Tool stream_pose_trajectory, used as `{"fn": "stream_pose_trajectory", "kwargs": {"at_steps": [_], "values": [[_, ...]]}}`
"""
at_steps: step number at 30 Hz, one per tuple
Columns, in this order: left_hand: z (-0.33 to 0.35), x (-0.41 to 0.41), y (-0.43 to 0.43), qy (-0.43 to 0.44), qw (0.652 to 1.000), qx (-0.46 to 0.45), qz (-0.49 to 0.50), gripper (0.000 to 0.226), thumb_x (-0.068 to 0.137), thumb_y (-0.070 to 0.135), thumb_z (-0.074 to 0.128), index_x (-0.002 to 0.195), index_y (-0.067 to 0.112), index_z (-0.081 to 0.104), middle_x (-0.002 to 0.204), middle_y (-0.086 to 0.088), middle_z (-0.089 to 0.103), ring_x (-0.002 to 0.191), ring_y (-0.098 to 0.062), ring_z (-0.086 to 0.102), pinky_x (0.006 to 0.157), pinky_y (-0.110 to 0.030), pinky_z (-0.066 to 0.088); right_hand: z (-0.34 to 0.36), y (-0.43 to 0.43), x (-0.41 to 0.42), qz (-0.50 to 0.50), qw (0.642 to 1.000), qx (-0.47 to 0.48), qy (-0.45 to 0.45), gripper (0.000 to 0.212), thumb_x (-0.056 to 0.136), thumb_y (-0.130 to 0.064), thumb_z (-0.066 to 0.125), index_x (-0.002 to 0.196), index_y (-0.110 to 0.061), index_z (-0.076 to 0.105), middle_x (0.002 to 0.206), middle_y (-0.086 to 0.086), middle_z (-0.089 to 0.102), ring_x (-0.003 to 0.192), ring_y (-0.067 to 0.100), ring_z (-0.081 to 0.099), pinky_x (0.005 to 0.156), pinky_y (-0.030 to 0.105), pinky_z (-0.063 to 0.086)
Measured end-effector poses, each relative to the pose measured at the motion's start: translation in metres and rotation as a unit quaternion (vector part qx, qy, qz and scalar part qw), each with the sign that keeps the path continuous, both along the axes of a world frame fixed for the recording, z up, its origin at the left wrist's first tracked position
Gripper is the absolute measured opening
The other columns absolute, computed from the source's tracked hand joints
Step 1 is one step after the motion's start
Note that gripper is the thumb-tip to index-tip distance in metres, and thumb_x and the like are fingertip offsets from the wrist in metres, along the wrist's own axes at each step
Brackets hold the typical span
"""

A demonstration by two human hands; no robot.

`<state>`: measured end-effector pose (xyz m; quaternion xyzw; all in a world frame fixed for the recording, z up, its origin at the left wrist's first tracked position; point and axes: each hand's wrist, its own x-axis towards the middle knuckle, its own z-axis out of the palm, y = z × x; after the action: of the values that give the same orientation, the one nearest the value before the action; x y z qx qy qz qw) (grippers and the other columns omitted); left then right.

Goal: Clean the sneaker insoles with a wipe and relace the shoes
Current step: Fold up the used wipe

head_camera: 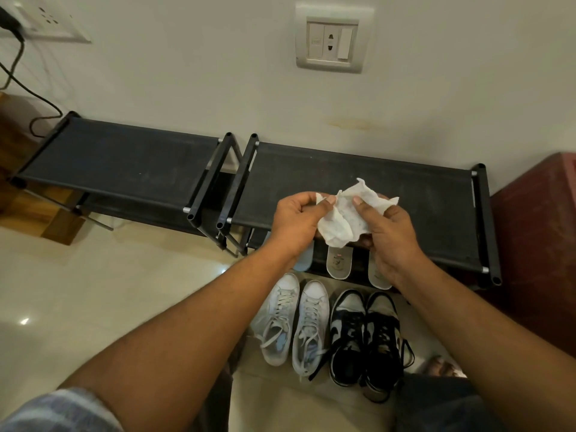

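Between two hands (297, 221) (394, 235), one wipe (343, 218)

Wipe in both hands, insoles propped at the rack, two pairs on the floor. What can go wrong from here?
1. The wipe is bunched between the left hand and right hand; unspread, it may clean only a small patch.
2. The insoles lean close together at the shoe rack; pulling one may topple its neighbours or mix the pairs.
3. The black sneakers have loose laces trailing on the floor, likely to snag.
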<state>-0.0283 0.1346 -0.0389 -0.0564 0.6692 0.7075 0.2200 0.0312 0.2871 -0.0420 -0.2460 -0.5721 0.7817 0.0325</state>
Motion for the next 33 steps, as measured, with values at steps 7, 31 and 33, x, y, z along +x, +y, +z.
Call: {"fn": "stream_pose_trajectory", "kwargs": {"at_steps": [7, 31, 33], "values": [[-0.005, 0.000, -0.002, 0.108, 0.990, -0.056, 0.073, 0.009, 0.098, 0.020, 0.078, 0.101, 0.012, 0.077, 0.084, -0.008, 0.080, 0.082, -0.029, 0.080, 0.074, -0.045, 0.067, 0.005, -0.019, 0.009, 0.064, 0.998, -0.028, 0.003, 0.058, 0.074, -0.039, 0.084, 0.126, -0.017, 0.069, 0.115, 0.007, 0.078, 0.095, 0.024, 0.074, 0.078, 0.035, 0.056], [0.004, -0.010, -0.005, -0.067, 0.988, 0.065, 0.122, 0.029, 0.106, 0.038, 0.063, 0.106, 0.009, 0.069, 0.093, -0.005, 0.080, 0.081, -0.015, 0.077, 0.074, -0.030, 0.063, -0.007, -0.005, 0.000, -0.057, 0.998, 0.001, -0.014, 0.016, 0.095, -0.013, 0.073, 0.111, -0.012, 0.074, 0.093, 0.005, 0.080, 0.071, 0.010, 0.066, 0.059, 0.019, 0.052], [0.008, -0.008, -0.006, -0.095, 0.989, 0.085, 0.075, 0.045, 0.101, 0.051, 0.065, 0.116, 0.009, 0.068, 0.102, -0.008, 0.082, 0.094, -0.021, 0.080, 0.083, -0.035, 0.064, -0.008, -0.006, 0.001, -0.056, 0.998, 0.027, -0.002, 0.018, 0.095, -0.015, 0.074, 0.113, -0.010, 0.074, 0.092, 0.007, 0.079, 0.071, 0.010, 0.065, 0.060, 0.020, 0.052]]}}
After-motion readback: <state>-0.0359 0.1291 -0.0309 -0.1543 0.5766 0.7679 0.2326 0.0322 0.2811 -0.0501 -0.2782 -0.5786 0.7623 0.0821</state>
